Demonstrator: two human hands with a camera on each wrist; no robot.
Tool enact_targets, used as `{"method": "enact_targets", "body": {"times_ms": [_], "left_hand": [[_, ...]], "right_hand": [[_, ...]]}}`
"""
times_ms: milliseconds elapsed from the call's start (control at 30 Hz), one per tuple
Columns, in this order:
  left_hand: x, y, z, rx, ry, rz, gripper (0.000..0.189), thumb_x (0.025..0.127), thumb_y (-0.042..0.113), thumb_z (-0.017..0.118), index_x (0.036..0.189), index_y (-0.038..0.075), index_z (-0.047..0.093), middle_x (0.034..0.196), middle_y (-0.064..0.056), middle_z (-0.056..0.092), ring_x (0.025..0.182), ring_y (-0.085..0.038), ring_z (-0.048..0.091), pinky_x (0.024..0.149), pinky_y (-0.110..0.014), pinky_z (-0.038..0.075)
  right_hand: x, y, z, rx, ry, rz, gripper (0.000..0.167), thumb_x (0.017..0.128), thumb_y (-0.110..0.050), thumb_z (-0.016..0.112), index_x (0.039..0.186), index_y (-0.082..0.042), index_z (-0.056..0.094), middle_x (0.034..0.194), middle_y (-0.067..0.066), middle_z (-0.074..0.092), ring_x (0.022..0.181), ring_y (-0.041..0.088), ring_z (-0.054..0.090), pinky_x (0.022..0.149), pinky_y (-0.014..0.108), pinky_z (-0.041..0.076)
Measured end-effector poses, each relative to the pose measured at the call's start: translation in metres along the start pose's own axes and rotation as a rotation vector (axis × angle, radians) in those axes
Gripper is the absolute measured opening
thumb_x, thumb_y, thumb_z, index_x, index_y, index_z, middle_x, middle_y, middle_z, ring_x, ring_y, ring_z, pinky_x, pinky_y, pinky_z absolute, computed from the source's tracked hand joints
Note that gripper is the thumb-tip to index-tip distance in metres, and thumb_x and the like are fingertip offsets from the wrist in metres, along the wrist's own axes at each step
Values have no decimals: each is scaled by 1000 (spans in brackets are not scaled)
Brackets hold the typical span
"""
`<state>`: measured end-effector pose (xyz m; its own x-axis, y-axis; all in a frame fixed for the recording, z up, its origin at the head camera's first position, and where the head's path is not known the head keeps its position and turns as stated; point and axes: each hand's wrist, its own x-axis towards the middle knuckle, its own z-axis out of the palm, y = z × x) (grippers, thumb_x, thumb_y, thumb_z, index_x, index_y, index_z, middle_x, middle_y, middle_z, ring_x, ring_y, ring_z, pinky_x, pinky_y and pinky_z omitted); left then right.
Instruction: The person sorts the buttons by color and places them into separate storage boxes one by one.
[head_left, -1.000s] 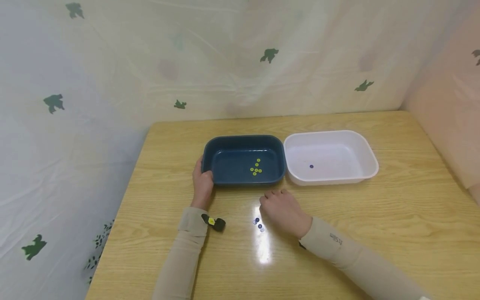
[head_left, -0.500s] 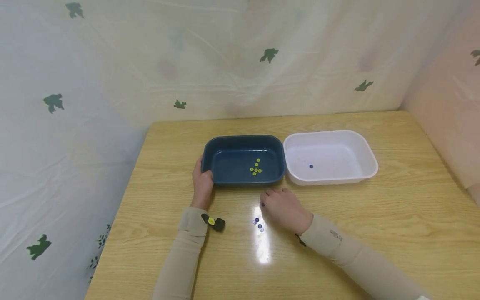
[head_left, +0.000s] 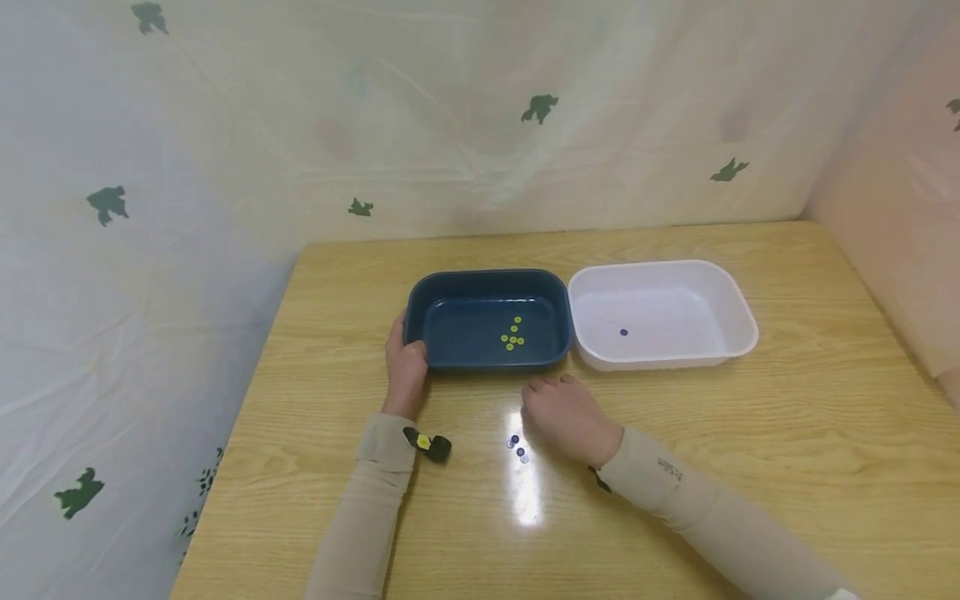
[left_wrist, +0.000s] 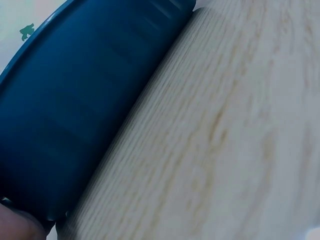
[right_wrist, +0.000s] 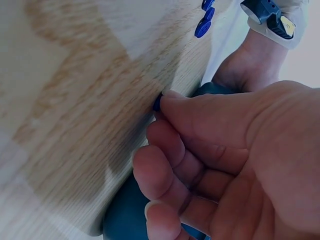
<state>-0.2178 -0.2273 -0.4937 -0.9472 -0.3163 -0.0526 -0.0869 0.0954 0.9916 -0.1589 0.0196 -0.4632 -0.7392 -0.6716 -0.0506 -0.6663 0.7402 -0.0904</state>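
My left hand (head_left: 406, 367) grips the left end of a dark blue tray (head_left: 438, 363), thumb at the near rim. Several yellow buttons (head_left: 513, 340) lie flat inside that tray. My right hand (head_left: 572, 418) is low over the table in front of the trays. In the right wrist view, its thumb and index finger pinch a small blue button (right_wrist: 157, 102) at the table surface, the other fingers curled. Just left of this hand, a few blue buttons (head_left: 521, 452) lie on the wood, also seen in the right wrist view as blue buttons (right_wrist: 203, 27).
A white tray (head_left: 675, 361) stands against the dark blue tray's right end, with one blue button (head_left: 624, 332) inside. Both rest on a wooden table (head_left: 300, 433). Behind hangs a pale curtain (head_left: 450, 150) with green bird shapes. A light glare falls near the loose buttons.
My right hand has shifted very slightly; a dark button showed at its fingertips half a second ago and is now hidden in the head view. The left hand and both trays stay put.
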Motion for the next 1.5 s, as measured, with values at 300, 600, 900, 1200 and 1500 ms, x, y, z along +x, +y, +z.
{"method": "enact_targets", "body": {"times_ms": [300, 600, 900, 1200, 1500], "left_hand": [[-1, 4, 1, 15, 10, -7, 78, 72, -9, 37, 149, 6, 36, 152, -8, 36, 139, -17, 29, 115, -36, 20], [-1, 2, 0, 8, 9, -14, 78, 73, -9, 38, 149, 7, 35, 153, -7, 36, 140, -16, 28, 115, -36, 20], [-1, 2, 1, 22, 15, 9, 77, 73, -8, 38, 149, 6, 36, 152, -8, 37, 138, -16, 29, 115, -36, 20], [-1, 2, 1, 24, 16, 9, 78, 72, -8, 38, 149, 6, 36, 152, -8, 37, 138, -17, 29, 115, -36, 20], [-2, 3, 1, 7, 1, 1, 76, 75, -10, 37, 149, 8, 36, 152, -6, 37, 138, -15, 29, 115, -35, 19]], "right_hand": [[-1, -1, 0, -45, 27, -19, 6, 85, -9, 63, 88, -5, 67, 82, 5, 62, 71, 17, 55, 60, 31, 45], [-2, -2, -1, -94, 41, -49, 8, 85, -10, 63, 88, -4, 67, 81, 6, 61, 69, 17, 53, 58, 30, 44], [-2, -2, 0, -107, 45, -54, 7, 85, -9, 62, 86, -3, 66, 78, 6, 60, 67, 17, 51, 55, 29, 42], [-3, -2, 0, -121, 46, -63, 6, 85, -8, 62, 85, -3, 65, 78, 7, 59, 66, 17, 49, 55, 30, 42], [-11, -6, -20, -115, 40, -50, 9, 89, -12, 63, 90, -4, 63, 80, 5, 56, 70, 18, 52, 62, 32, 46]]}}
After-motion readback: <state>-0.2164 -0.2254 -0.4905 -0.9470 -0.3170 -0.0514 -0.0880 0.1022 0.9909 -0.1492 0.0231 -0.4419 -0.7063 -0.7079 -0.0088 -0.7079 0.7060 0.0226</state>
